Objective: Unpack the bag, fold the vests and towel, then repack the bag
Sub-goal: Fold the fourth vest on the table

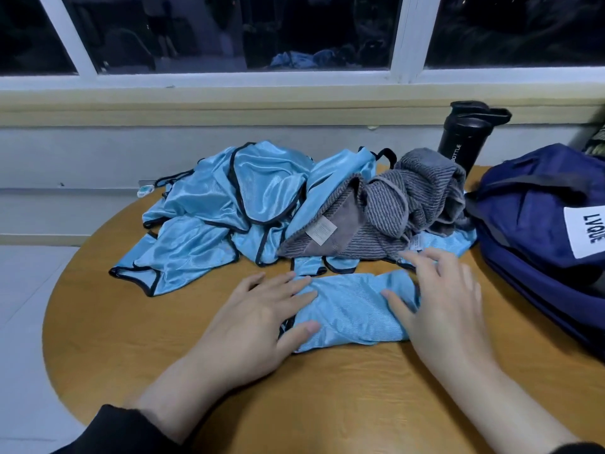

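Folded vest (pixel 350 309) flat between hands; left (pixel 258 322), right (pixel 448 303) fingers straight, pressing edges.

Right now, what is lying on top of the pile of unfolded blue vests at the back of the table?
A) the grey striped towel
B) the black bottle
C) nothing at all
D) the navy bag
A: the grey striped towel lies crumpled over the right side of the unfolded blue vests, while the navy bag and black bottle stand apart on the table.

Dim, bluish indoor light — soft shadows, edges bowed.
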Available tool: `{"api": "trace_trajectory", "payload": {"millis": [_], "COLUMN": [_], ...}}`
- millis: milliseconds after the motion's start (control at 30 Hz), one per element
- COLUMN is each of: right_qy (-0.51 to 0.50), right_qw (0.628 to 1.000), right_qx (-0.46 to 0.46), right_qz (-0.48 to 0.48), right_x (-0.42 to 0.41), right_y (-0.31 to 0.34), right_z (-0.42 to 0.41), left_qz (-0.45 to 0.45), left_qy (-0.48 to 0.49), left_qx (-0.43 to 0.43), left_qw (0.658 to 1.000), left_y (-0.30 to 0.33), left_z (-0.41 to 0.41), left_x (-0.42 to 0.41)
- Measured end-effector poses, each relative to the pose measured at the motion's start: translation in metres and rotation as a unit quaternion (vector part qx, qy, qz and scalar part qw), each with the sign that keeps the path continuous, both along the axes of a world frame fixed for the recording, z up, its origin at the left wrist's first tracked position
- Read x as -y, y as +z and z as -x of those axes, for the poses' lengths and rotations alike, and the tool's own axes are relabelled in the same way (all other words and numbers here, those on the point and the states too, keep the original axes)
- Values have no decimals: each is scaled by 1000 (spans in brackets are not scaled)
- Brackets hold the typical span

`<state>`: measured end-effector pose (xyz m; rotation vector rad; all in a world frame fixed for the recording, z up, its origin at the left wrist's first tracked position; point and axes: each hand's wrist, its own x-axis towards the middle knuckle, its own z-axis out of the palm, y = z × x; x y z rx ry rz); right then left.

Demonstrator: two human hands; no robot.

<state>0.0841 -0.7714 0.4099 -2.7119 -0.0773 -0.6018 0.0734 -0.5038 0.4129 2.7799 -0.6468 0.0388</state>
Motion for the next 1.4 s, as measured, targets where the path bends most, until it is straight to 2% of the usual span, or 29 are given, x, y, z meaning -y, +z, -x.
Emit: {"api": "trace_trajectory", "payload": {"millis": [67,133,200,333,400,500,600,700,800,900,1000,1067,1133,1167,1233,1267,1333,1400], "right_qy": [120,237,275,270,262,255,241,225,200,187,159,116,79,64,42,63,159,238], "right_qw": [990,971,952,936,929,921,926,940,949,959,965,981,987,979,936,881,718,596], "right_qx": [69,-11,-122,-200,-229,-256,-260,-226,-197,-153,-132,-118,-121,-112,-105,-129,-210,-266], "right_qz": [18,35,57,103,127,143,127,124,142,149,161,105,-67,-156,-332,-451,-644,-719], "right_x": [-2,-4,-2,9,10,3,1,0,-8,-19,-30,-32,-30,-30,-33,-37,-45,-47], "right_y": [-5,-13,-19,-11,-1,9,10,7,10,11,14,17,23,27,34,38,42,38], "right_z": [1,1,1,0,2,4,5,5,7,5,1,-5,-10,-12,-11,-8,3,12], "left_qz": [-12,-4,1,9,11,30,-17,10,31,32,75,95,103,110,127,127,109,100], "left_qy": [4,5,11,13,0,-68,-114,-74,-56,-46,-15,-3,13,19,20,15,6,25], "left_qx": [-16,-17,-8,-19,8,92,92,44,38,95,151,189,238,270,321,332,326,289], "left_qw": [1000,1000,1000,1000,1000,993,989,996,997,994,986,977,966,956,938,935,939,952], "left_y": [-6,-8,-8,-9,-7,-1,-1,-7,-4,-2,8,24,42,48,53,49,32,12], "left_z": [-1,-1,-1,-1,-1,-2,-7,-9,-12,-18,-23,-26,-28,-27,-19,-15,-9,-8], "left_x": [-2,-3,-7,-26,-30,-25,-23,-29,-26,-18,-6,4,14,19,30,37,46,52]}}
